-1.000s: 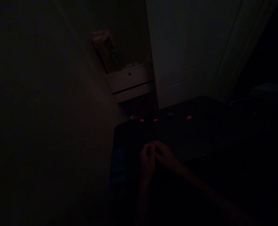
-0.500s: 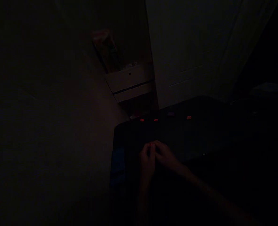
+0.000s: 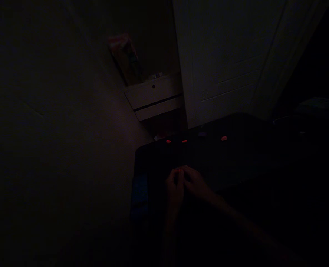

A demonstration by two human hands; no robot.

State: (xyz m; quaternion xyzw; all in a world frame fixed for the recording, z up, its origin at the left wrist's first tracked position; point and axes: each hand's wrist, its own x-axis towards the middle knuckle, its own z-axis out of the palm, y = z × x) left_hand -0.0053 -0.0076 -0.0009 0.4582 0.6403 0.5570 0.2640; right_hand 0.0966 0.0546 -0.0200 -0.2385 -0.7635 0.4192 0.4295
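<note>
The scene is very dark. My left hand [image 3: 175, 185] and my right hand [image 3: 194, 181] meet at the fingertips over a dark table [image 3: 209, 159]. Pinched between them is a small red piece [image 3: 180, 170], mostly covered by the fingers; its kind does not show. Beyond the hands lie two small orange-red pieces, a left one [image 3: 168, 141] and a flatter one [image 3: 184, 141]. Farther right sits a rounder orange-red lump [image 3: 224, 138]. A dark block-shaped thing [image 3: 202, 134] rests between the flat piece and the lump.
A blue flat thing [image 3: 140, 196] lies along the table's left edge, beside a wall [image 3: 97, 148]. Behind the table stand a pale drawer unit [image 3: 155, 98] with a reddish package [image 3: 125, 59] on top and a pale door [image 3: 222, 63]. A faint cable [image 3: 283, 118] curves at the right.
Both hands stay in nearly the same place, fingertips together on the red piece. The pieces on the table have not moved.
</note>
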